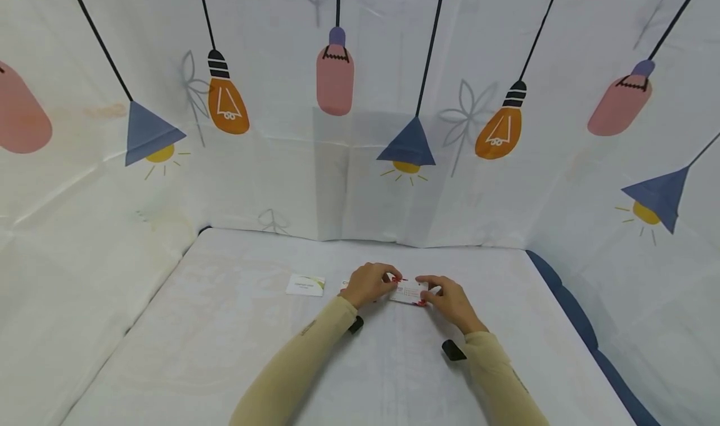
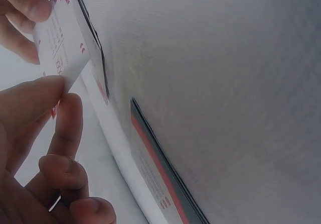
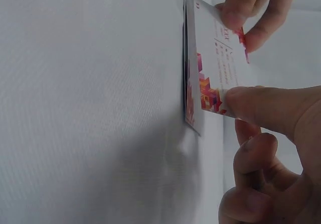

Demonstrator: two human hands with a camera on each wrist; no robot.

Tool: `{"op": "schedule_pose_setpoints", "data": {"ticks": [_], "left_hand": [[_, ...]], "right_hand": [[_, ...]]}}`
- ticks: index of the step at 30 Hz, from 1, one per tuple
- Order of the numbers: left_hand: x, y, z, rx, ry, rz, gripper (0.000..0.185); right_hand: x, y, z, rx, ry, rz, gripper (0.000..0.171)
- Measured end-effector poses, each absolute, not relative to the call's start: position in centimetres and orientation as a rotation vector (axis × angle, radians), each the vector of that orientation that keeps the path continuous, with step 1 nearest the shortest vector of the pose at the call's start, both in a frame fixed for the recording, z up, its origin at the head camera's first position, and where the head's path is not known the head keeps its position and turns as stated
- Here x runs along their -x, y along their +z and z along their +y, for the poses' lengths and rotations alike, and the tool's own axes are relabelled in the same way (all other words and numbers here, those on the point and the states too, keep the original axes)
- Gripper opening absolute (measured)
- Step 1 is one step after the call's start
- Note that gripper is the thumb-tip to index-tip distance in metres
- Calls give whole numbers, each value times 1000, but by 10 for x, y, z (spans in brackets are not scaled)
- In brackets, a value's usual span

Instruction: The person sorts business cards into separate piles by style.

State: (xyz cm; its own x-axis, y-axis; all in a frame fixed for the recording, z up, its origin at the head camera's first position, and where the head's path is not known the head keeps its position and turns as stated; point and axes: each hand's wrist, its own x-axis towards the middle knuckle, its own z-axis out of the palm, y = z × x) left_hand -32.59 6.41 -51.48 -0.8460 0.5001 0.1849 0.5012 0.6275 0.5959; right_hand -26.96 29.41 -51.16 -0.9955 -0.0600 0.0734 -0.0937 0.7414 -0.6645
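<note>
Here both hands pinch one red-printed card just above the worktop: left hand at its left edge, right hand at its right. Likely mid-lift; next needs a steady two-sided hold.

The print on the small white card with red and orange blocks is too small to read, and the fingers of both hands cover its ends. Left of it, the white card with a green swoosh is equally illegible. Another card's edge peeks from behind the left hand.
</note>
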Motion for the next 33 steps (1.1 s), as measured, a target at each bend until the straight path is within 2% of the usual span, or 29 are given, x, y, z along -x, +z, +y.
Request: {"op": "schedule_pose_setpoints", "data": {"ticks": [33], "left_hand": [[331,-518,76,823,-779,-2948,16]], "right_hand": [[278,-527,294,-115,1037,-2899,34]]}}
